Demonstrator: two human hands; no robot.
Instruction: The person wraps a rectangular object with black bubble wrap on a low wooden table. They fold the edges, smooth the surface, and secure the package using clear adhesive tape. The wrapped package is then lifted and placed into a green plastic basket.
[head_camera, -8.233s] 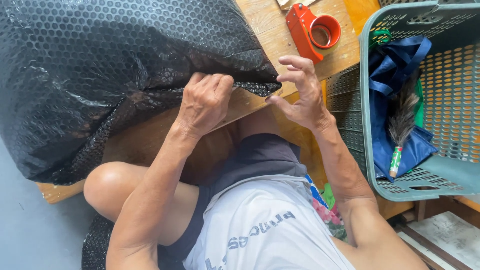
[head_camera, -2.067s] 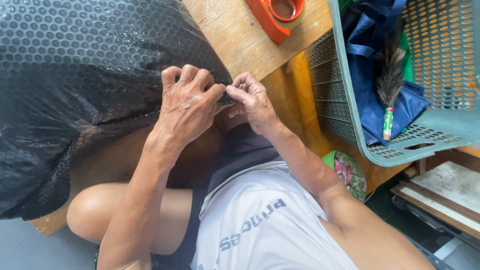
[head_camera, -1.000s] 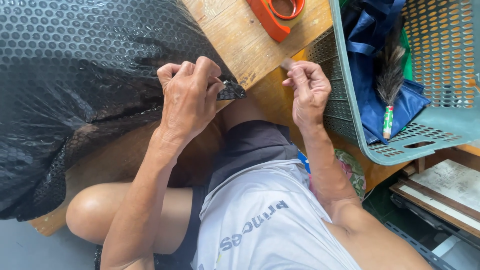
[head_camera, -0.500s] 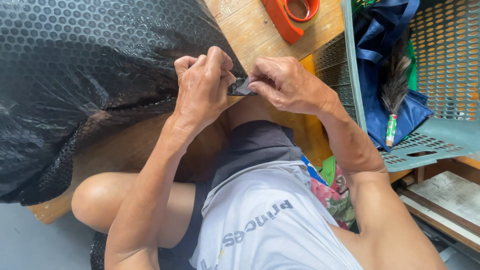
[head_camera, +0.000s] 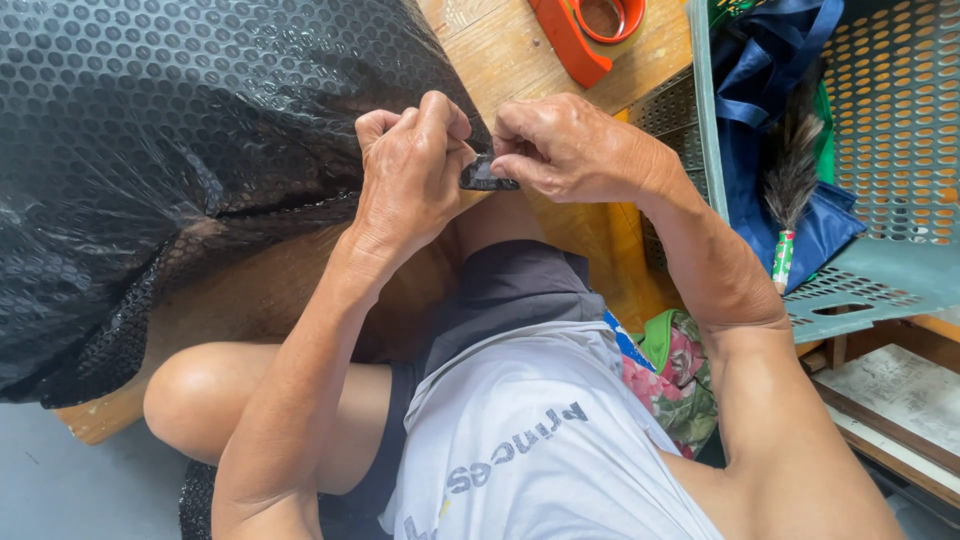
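A seated person's left hand (head_camera: 410, 165) and right hand (head_camera: 565, 150) pinch one corner (head_camera: 487, 178) of a black bubble-wrapped parcel (head_camera: 180, 150), apparently tucking it flat, on a wooden table (head_camera: 500, 60) beside an orange tape dispenser (head_camera: 585, 30) and grey-green plastic crate (head_camera: 900, 280).

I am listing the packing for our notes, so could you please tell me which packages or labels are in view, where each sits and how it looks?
Bubble-wrapped package: large, black, bulging, on the wooden table, upper left; both the left hand and the right hand pinch its corner.
No separate labels, signs or screens are visible.
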